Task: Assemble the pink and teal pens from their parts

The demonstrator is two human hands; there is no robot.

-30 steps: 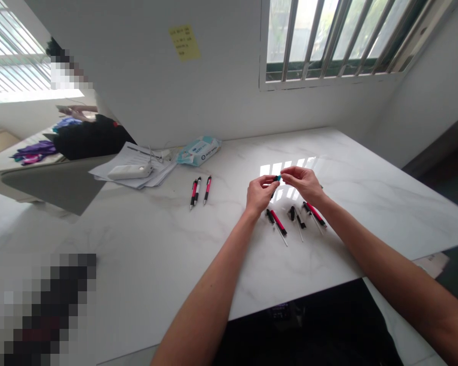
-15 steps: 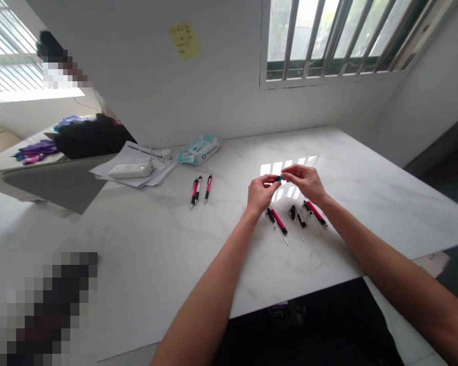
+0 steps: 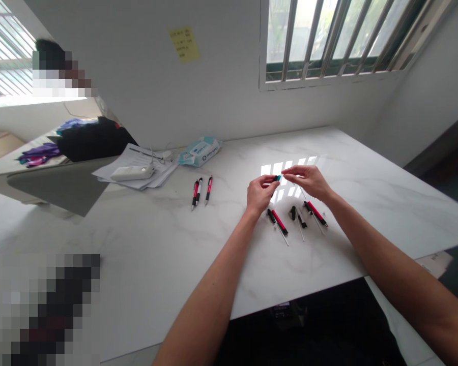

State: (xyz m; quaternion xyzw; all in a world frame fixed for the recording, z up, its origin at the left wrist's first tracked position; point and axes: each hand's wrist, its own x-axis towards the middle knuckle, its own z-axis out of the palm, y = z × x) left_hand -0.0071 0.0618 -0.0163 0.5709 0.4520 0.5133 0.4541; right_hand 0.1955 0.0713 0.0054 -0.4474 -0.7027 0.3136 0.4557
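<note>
My left hand (image 3: 260, 193) pinches a small black and teal pen part (image 3: 277, 178) above the table. Close to its teal end, my right hand (image 3: 308, 182) has its thumb and fingertips together; a thin white stick like a pen refill (image 3: 303, 192) shows below that palm, its other end hidden by the fingers. On the table beneath the hands lie pen parts in groups: a red barrel (image 3: 278, 221) with black pieces at left, a black clip piece (image 3: 292, 213) and a white refill (image 3: 301, 231) in the middle, and another red barrel (image 3: 315, 210) at right.
Several whole pens (image 3: 208, 190) lie left of my hands. Behind them are a wipes packet (image 3: 201, 151), papers (image 3: 161, 175) and a white box-like device (image 3: 133, 173). A wall with a yellow note (image 3: 183, 43) closes off the back. Another person is at far left.
My right hand has drawn slightly right, opening a small gap from the teal end. A thin white stick now shows under it. The left hand has barely moved.
</note>
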